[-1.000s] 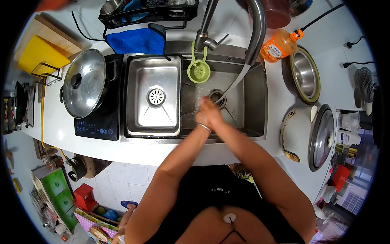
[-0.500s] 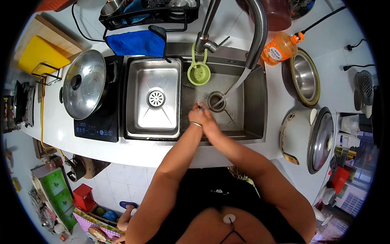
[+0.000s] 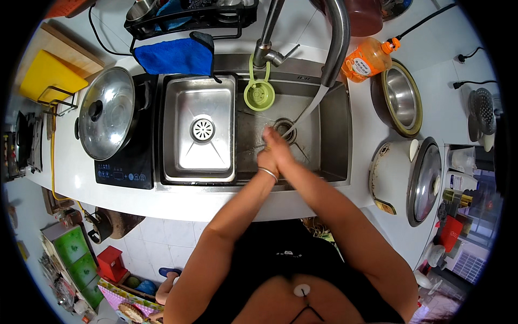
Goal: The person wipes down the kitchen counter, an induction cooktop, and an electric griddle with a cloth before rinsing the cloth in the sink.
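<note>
Left hand (image 3: 268, 160) and right hand (image 3: 279, 147) pressed together, fingers together, under water stream (image 3: 305, 114) over right sink basin (image 3: 329, 146).

A lidded pot (image 3: 105, 120) stands left of the sink (image 3: 334, 135); a bottle (image 3: 367, 59) stands behind it.

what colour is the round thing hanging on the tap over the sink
Light green; the round hanging piece shows best in the head view, hanging from the tap.

You wear a black sleeveless top (image 3: 286, 259) with a small round white disc (image 3: 301, 290) on a thin cord at the chest; a thin silver bangle (image 3: 267, 173) circles your left wrist; both forearms are bare
</note>
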Demonstrator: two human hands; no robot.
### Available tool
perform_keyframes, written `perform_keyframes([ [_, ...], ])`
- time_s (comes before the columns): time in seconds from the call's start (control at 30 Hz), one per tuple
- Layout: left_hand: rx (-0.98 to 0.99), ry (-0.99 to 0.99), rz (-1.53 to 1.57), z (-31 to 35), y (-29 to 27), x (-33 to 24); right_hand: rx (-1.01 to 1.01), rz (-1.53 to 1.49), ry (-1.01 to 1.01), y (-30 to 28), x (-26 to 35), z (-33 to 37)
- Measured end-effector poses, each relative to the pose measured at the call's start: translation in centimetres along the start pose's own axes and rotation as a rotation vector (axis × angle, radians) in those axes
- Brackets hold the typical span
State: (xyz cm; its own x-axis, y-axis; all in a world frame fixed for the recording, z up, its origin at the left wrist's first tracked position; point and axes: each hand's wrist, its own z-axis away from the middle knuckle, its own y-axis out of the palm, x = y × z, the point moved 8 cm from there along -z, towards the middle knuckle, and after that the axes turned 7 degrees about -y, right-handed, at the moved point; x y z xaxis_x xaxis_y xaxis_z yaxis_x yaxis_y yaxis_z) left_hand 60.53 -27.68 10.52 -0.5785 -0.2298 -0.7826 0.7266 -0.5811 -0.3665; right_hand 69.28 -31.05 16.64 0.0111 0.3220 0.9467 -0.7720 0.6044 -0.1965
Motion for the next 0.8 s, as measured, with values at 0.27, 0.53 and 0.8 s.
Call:
perform_keyframes([
  [0.27,0.091,0.146,-0.503,1.1,-2.3,-5.9,0.047,-0.162,0.061,3.2,0.9,4.7],
  [0.53,0.034,0.218,-0.426,0.2,-1.0,-3.6,-0.030,-0.155,-0.041,2.5,0.3,4.6],
  [0.8,0.174,-0.207,0.336,-2.3,0.0,0.5,-0.054,-0.342,-0.001,2.5,1.9,4.1],
])
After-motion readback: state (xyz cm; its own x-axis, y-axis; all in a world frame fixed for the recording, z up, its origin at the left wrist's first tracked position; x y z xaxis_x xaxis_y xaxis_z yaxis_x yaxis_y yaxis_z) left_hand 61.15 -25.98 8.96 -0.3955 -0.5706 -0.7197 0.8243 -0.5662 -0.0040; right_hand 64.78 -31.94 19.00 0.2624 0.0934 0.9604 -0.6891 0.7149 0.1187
